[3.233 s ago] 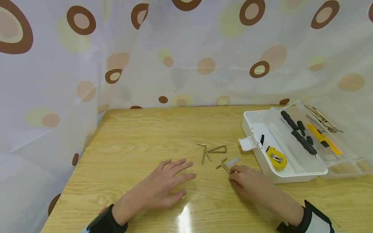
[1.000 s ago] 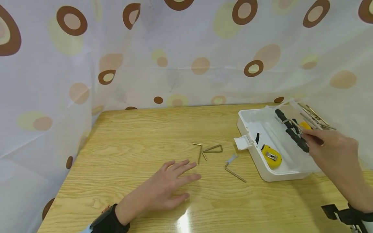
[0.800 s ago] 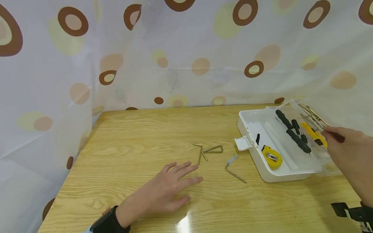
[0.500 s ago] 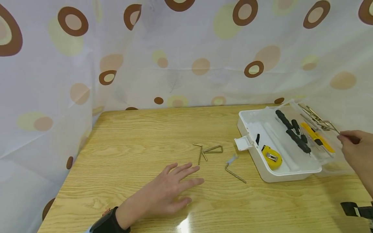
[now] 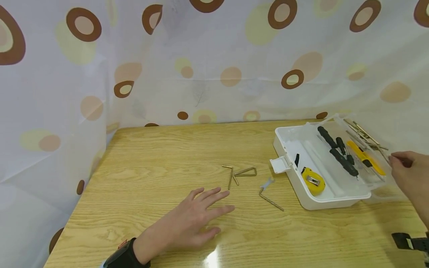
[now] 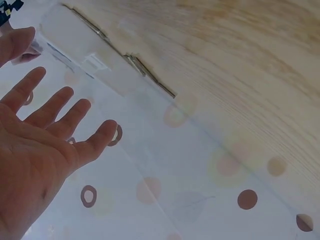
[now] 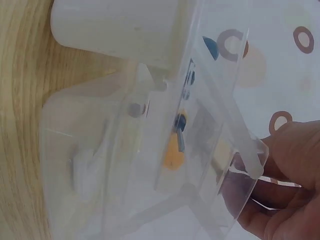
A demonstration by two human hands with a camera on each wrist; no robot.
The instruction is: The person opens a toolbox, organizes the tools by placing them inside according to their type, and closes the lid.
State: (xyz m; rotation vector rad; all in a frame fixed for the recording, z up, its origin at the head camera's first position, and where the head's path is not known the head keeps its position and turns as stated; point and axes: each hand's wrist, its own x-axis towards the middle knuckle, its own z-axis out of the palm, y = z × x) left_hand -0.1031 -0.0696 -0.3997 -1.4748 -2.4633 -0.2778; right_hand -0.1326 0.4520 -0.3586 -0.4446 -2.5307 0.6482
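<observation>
At the far right, the thumb and forefinger of my right hand [image 5: 410,171] pinch the end of a hex key [image 5: 383,153], which lies over other hex keys [image 5: 363,132] in a clear tray. The right wrist view shows the right hand [image 7: 287,185] with curled fingers behind the tray's clear wall; the key itself is hard to make out there. My left hand [image 5: 192,217] is over the table, fingers spread, holding nothing. Ahead of it lie brass-coloured hex keys [image 5: 246,173]. A single hex key [image 5: 271,201] touches or nearly touches a small pale-blue open-end wrench [image 5: 267,183].
A white toolbox [image 5: 321,206] stands at right, its latch flap [image 5: 280,164] folded outward. It contains a yellow tape measure [image 5: 313,181]. Black-handled screwdrivers [image 5: 343,162] and a yellow utility knife [image 5: 365,158] lie in the clear tray area. A patterned curtain [image 5: 214,74] borders the wooden table [image 5: 161,160].
My right hand has carried a hex key from the table across the toolbox to the tray's right side and lowered it there. The left hand has barely moved.
</observation>
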